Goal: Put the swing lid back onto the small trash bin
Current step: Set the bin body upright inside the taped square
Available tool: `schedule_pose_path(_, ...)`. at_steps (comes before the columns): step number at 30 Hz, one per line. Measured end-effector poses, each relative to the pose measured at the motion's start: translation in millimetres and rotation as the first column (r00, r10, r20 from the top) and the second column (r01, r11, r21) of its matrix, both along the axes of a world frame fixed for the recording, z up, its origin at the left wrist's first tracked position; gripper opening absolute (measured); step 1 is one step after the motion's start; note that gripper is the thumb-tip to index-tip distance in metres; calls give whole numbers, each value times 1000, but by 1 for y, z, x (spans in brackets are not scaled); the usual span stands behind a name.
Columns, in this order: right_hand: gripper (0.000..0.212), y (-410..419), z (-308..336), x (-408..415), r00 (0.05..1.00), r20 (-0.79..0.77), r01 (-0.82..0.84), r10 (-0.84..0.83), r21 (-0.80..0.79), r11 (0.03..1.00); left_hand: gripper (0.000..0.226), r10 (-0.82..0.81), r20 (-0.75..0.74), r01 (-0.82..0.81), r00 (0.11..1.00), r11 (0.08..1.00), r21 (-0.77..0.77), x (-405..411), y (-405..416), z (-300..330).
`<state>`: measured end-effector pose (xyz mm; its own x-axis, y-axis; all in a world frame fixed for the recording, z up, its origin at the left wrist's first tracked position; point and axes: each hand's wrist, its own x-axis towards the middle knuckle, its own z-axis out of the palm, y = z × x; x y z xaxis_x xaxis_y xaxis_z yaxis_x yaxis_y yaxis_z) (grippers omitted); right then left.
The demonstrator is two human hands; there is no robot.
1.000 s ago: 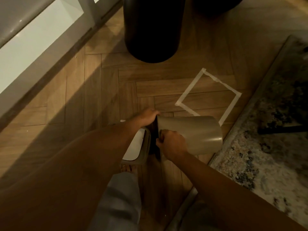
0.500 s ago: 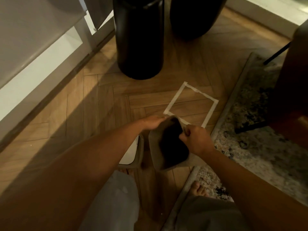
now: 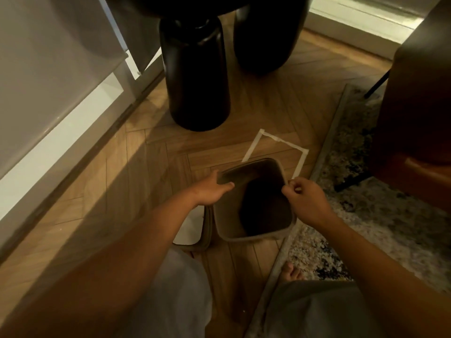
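The small beige trash bin [image 3: 253, 236] stands upright on the wood floor, its mouth open toward me and its inside dark. My left hand [image 3: 211, 189] grips the bin's left rim, fingers curled over the edge. My right hand [image 3: 305, 198] pinches the right rim. The swing lid [image 3: 192, 228], a beige frame with a white flap, lies flat on the floor just left of the bin, partly hidden under my left forearm.
A white tape square [image 3: 275, 148] marks the floor just beyond the bin. Two black cylindrical table legs [image 3: 195, 76] stand further back. A patterned rug [image 3: 361, 215] lies to the right, with a brown chair [image 3: 415, 106] on it. My knees and a bare foot [image 3: 291, 273] are below.
The bin was lying on its side a second ago; both hands have turned it upright and shifted it toward the tape square. The lid stayed on the floor.
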<state>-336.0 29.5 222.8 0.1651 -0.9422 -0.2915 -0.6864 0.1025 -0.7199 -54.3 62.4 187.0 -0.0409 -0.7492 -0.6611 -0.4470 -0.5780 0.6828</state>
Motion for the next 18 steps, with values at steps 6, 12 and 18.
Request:
schedule_pose_path(6,21,-12,-12,-5,977,83,191,-194,47,981,64,-43,-83,42,996,999,-21,-6,-1,7)
schedule_pose_path(12,16,-23,-37,-12,961,85,254,-264,113,961,70,-70,-64,60,996,988,-143,-22,-20,-1)
schedule_pose_path(18,34,-25,-64,-19,976,154,111,-151,241,964,76,-60,-61,50,996,986,-159,-33,-31,-31)
